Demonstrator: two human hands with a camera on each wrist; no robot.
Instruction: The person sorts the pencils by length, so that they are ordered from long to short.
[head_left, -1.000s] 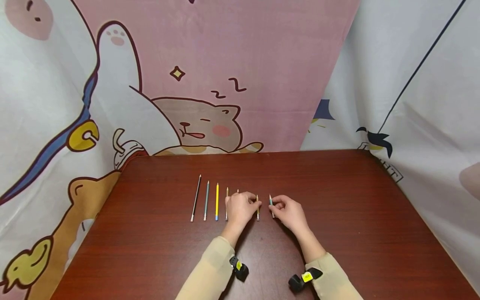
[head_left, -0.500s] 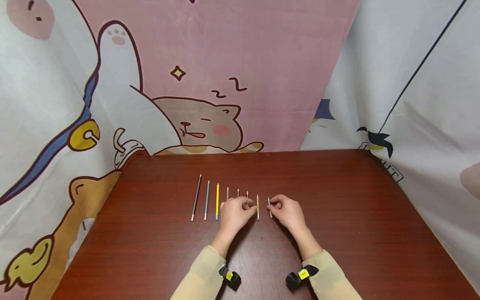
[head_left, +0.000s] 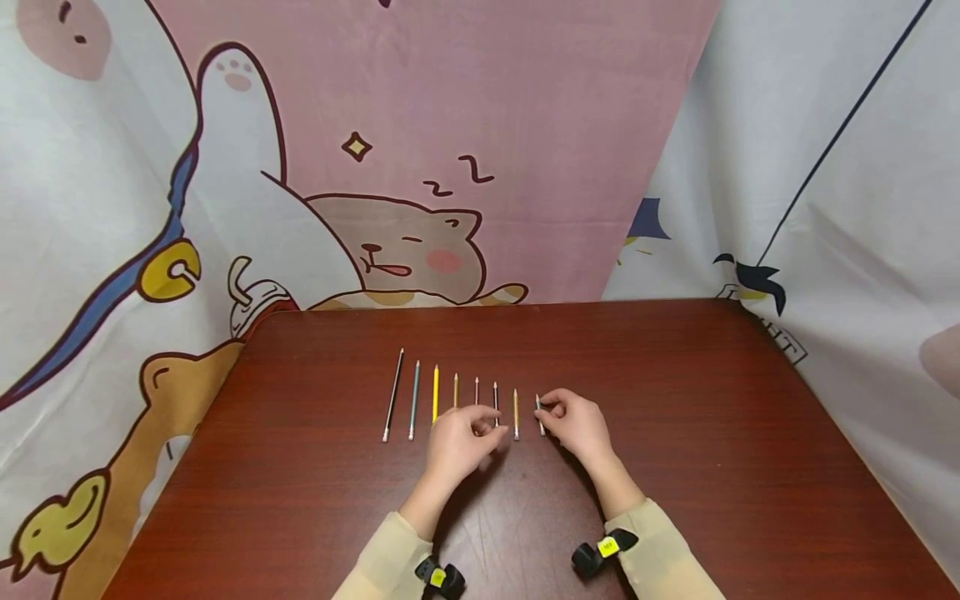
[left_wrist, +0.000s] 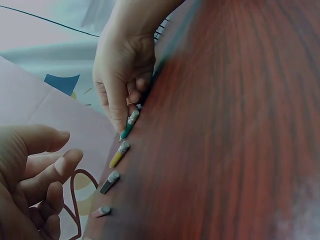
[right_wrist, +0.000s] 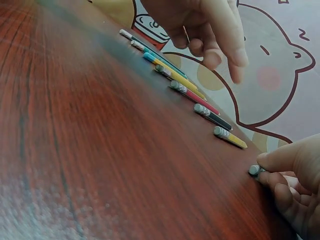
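My right hand (head_left: 581,427) pinches a short green pencil (left_wrist: 128,127) between thumb and finger at the right end of a row. In the right wrist view only that pencil's eraser end shows. Above the table, my left hand (head_left: 459,443) holds nothing, thumb and fingers apart. Beyond it lie a short yellow pencil (head_left: 516,415), a dark pencil (head_left: 496,395) and a red pencil (right_wrist: 196,99). The left hand covers the lower parts of a golden pencil (head_left: 455,390) and a bright yellow pencil (head_left: 436,392) in the head view.
Farther left in the row lie a teal pencil (head_left: 415,400) and a long black pencil (head_left: 393,393). All rest on a reddish-brown wooden table (head_left: 712,433), eraser ends toward me. A printed cartoon cloth (head_left: 555,150) hangs behind the far edge.
My left hand has drawn back from the short yellow pencil, leftward and toward me, uncovering the dark pencil. My right hand has shifted the green pencil slightly left, then stayed still.
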